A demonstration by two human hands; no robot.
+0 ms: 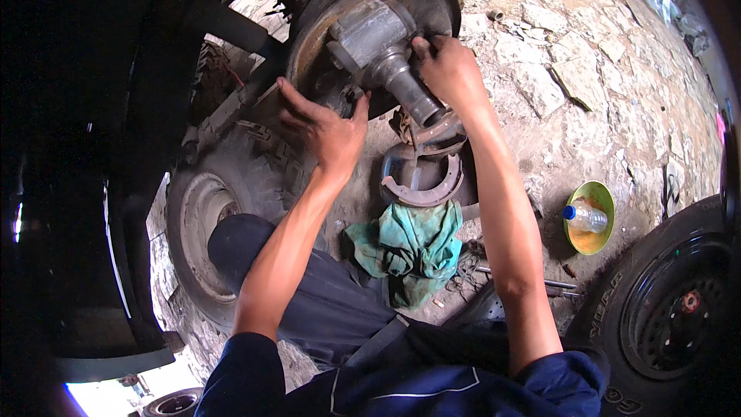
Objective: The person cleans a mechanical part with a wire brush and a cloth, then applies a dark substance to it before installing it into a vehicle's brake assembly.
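A greasy wheel hub spindle (397,81) sticks out toward me from a round, rusty brake backing plate (312,50). My left hand (328,130) is at the plate's lower left, thumb and fingers spread apart, the thumb tip close to the spindle's base. On the right side of the spindle, my right hand (451,73) has its fingers curled in against the plate. Whatever those fingers hold, if anything, is hidden. Below the spindle, a curved brake shoe (424,194) lies near a green cloth (417,243).
A tyre on a pale rim (202,239) stands left of my knee. Another tyre with a black wheel (671,316) is at lower right. A green bowl (607,205) contains a clear bottle (588,219) with a blue cap. Rough stone paving (571,81) stretches right; a dark vehicle body (69,147) fills the left.
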